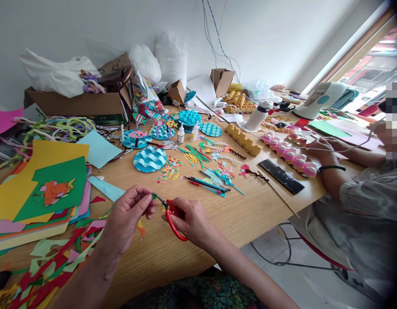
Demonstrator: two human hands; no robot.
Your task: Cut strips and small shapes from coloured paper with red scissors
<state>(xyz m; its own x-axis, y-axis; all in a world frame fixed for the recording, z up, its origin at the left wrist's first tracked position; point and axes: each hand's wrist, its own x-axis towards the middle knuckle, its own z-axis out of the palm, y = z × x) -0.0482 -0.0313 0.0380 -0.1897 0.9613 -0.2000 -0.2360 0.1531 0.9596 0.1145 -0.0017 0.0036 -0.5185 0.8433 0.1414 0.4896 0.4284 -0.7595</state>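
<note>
In my right hand is a pair of scissors with red handles, blades pointing left toward my other hand. My left hand pinches a small piece of green paper between thumb and fingertips, and the blade tips meet it there. Both hands hover over the front of the wooden table. Beyond them lies a heap of tiny colored paper bits. Several pens rest past my right hand, and a blue wavy-patterned disc lies farther back.
Colored paper sheets and paper scraps cover the left side. Two small glue bottles stand mid-table. A black phone and a pink egg-carton strip lie at right, beside another person's hands. Boxes line the wall.
</note>
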